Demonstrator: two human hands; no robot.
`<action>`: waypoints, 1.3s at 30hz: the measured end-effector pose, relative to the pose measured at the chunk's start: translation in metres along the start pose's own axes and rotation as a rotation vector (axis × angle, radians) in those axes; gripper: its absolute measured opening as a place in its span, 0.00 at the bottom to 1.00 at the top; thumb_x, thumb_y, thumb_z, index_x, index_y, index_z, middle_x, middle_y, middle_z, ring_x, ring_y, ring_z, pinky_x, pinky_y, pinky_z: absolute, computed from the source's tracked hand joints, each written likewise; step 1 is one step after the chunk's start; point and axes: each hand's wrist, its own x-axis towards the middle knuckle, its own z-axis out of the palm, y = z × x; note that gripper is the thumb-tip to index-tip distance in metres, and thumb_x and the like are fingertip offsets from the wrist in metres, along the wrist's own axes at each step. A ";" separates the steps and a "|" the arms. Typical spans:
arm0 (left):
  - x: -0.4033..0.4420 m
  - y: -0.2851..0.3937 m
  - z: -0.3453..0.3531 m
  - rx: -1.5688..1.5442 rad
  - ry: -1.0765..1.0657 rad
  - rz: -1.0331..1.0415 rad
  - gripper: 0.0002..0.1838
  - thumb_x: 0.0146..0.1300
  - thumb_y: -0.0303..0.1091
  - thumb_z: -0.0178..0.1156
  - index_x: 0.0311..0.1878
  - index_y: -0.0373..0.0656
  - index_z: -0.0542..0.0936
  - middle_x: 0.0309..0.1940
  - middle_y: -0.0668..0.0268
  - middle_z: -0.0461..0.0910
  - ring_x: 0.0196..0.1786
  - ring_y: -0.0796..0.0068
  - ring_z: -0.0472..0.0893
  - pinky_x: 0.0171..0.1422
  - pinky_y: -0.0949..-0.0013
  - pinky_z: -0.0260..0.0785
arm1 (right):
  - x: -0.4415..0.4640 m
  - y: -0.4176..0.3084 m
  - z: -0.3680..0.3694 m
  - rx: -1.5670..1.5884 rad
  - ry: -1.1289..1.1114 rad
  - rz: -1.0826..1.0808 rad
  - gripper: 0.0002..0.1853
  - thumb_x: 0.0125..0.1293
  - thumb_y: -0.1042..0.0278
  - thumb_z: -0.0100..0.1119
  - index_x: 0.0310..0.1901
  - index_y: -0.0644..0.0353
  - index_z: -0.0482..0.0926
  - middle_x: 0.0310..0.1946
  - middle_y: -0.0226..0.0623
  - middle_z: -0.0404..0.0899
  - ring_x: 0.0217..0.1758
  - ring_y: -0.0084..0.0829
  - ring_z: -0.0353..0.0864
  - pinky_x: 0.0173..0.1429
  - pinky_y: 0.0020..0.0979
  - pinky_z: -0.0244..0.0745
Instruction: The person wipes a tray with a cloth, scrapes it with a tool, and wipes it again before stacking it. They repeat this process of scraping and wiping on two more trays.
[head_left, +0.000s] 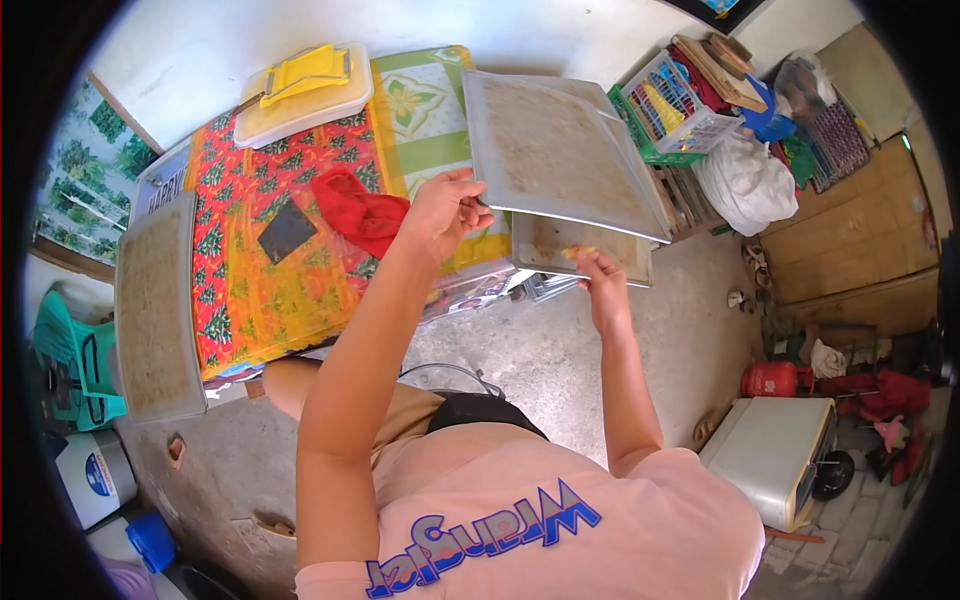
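Observation:
My left hand (pixel 450 212) is closed on the near left corner of a flat, grey-rimmed tray (pixel 560 145), whose brownish, mottled surface tilts upward. Beneath it lies a second similar tray (pixel 545 240), partly hidden by the first. Over the lower tray's near edge, my right hand (pixel 603 278) pinches a small yellowish-brown piece (pixel 577 252), too small to name. A red cloth (pixel 360 210) lies on the table just left of my left hand, beside a dark flat square (pixel 288 232).
The table (pixel 300 320) has a Christmas-patterned cover. At its back stands a lidded plastic container (pixel 330 110) with a yellow slicer (pixel 310 75) on top. Another tray (pixel 158 310) sits at the left end. Crates (pixel 675 110) and a white sack (pixel 750 185) stand right.

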 end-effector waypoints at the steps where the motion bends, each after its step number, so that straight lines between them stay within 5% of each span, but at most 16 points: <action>1: 0.000 0.001 -0.002 0.005 -0.007 0.003 0.13 0.64 0.30 0.61 0.51 0.41 0.78 0.24 0.73 0.79 0.19 0.83 0.74 0.48 0.64 0.75 | -0.007 -0.001 0.002 -0.112 -0.075 0.014 0.12 0.70 0.57 0.60 0.45 0.55 0.86 0.34 0.20 0.81 0.36 0.14 0.71 0.42 0.22 0.65; 5: -0.002 0.001 -0.003 0.001 0.001 -0.008 0.11 0.64 0.30 0.60 0.49 0.41 0.79 0.22 0.73 0.78 0.19 0.82 0.73 0.48 0.64 0.74 | -0.019 0.027 0.009 -0.237 -0.285 0.121 0.16 0.67 0.57 0.62 0.50 0.58 0.85 0.34 0.23 0.82 0.36 0.16 0.70 0.41 0.23 0.65; 8: -0.001 -0.004 -0.012 -0.011 -0.016 -0.004 0.11 0.64 0.30 0.59 0.49 0.40 0.80 0.22 0.73 0.78 0.19 0.83 0.73 0.47 0.65 0.74 | -0.023 0.067 0.009 -0.713 -0.449 0.131 0.19 0.65 0.59 0.64 0.52 0.61 0.84 0.38 0.29 0.85 0.41 0.22 0.77 0.44 0.27 0.71; 9: -0.002 -0.005 -0.014 -0.013 -0.031 -0.003 0.12 0.64 0.30 0.59 0.50 0.40 0.80 0.23 0.73 0.78 0.19 0.83 0.73 0.47 0.66 0.73 | -0.030 0.078 0.009 -0.898 -0.391 0.119 0.23 0.59 0.55 0.67 0.54 0.59 0.83 0.46 0.44 0.85 0.51 0.39 0.83 0.55 0.34 0.75; 12: -0.004 -0.007 -0.019 -0.013 -0.034 -0.002 0.13 0.64 0.30 0.59 0.51 0.39 0.80 0.24 0.73 0.79 0.18 0.84 0.72 0.46 0.68 0.73 | -0.031 0.090 0.008 -1.055 -0.394 0.087 0.27 0.59 0.53 0.66 0.60 0.56 0.79 0.53 0.46 0.82 0.56 0.42 0.82 0.58 0.37 0.75; 15: -0.005 -0.009 -0.024 -0.015 -0.028 -0.015 0.14 0.65 0.30 0.59 0.53 0.38 0.79 0.25 0.73 0.79 0.18 0.85 0.71 0.43 0.70 0.72 | -0.021 0.060 0.010 -0.928 -0.565 0.306 0.31 0.59 0.53 0.66 0.63 0.55 0.76 0.57 0.46 0.80 0.56 0.42 0.81 0.59 0.37 0.75; 18: -0.005 -0.007 -0.024 0.063 -0.035 -0.020 0.14 0.65 0.30 0.60 0.52 0.39 0.78 0.27 0.73 0.79 0.18 0.85 0.70 0.40 0.71 0.72 | -0.036 0.019 0.016 -0.980 -0.627 0.077 0.27 0.62 0.56 0.65 0.62 0.55 0.77 0.56 0.43 0.81 0.54 0.41 0.82 0.58 0.36 0.75; 22: -0.010 -0.005 -0.018 0.119 0.013 -0.035 0.12 0.63 0.29 0.60 0.50 0.41 0.78 0.29 0.73 0.79 0.19 0.84 0.70 0.39 0.71 0.71 | -0.045 -0.072 -0.005 -0.342 -0.730 0.103 0.21 0.66 0.58 0.64 0.57 0.60 0.80 0.47 0.35 0.84 0.51 0.30 0.80 0.58 0.35 0.74; 26: -0.008 -0.007 -0.023 0.151 0.006 -0.021 0.16 0.60 0.26 0.60 0.52 0.40 0.75 0.34 0.67 0.80 0.27 0.76 0.79 0.43 0.66 0.76 | 0.006 -0.077 -0.060 -0.584 0.147 -0.346 0.19 0.69 0.56 0.60 0.53 0.62 0.81 0.43 0.34 0.84 0.50 0.28 0.80 0.60 0.33 0.72; 28: -0.017 -0.010 -0.013 0.090 -0.033 0.002 0.17 0.58 0.24 0.60 0.53 0.38 0.74 0.36 0.64 0.81 0.32 0.70 0.83 0.46 0.61 0.79 | 0.047 -0.031 -0.105 -1.228 0.561 -0.431 0.27 0.69 0.45 0.55 0.56 0.62 0.79 0.43 0.34 0.84 0.47 0.28 0.80 0.57 0.31 0.71; 30: -0.018 -0.014 -0.009 0.082 -0.019 0.046 0.18 0.56 0.21 0.59 0.52 0.36 0.73 0.38 0.60 0.81 0.37 0.64 0.84 0.48 0.59 0.81 | 0.113 0.041 -0.178 -0.810 0.127 -0.123 0.26 0.69 0.42 0.56 0.56 0.56 0.80 0.45 0.35 0.83 0.45 0.24 0.80 0.49 0.30 0.72; 32: -0.017 -0.016 -0.007 0.094 0.018 0.085 0.19 0.55 0.19 0.58 0.51 0.35 0.73 0.39 0.58 0.81 0.39 0.62 0.85 0.47 0.57 0.82 | 0.089 0.009 -0.132 -0.518 0.070 0.450 0.28 0.68 0.35 0.53 0.55 0.51 0.80 0.44 0.32 0.84 0.37 0.20 0.79 0.39 0.31 0.69; 34: -0.015 -0.018 -0.006 0.127 0.072 0.100 0.19 0.54 0.18 0.57 0.51 0.33 0.72 0.39 0.57 0.81 0.39 0.62 0.85 0.45 0.58 0.84 | 0.082 0.019 -0.115 -0.596 0.030 0.412 0.31 0.66 0.30 0.51 0.53 0.49 0.81 0.43 0.27 0.83 0.31 0.17 0.75 0.32 0.29 0.63; 39: -0.037 0.011 0.008 0.066 -0.059 0.195 0.17 0.54 0.19 0.57 0.49 0.33 0.74 0.38 0.57 0.80 0.37 0.65 0.84 0.41 0.60 0.84 | 0.095 0.042 -0.111 -0.646 -0.001 0.389 0.29 0.67 0.32 0.51 0.52 0.48 0.81 0.39 0.22 0.81 0.38 0.18 0.76 0.40 0.28 0.65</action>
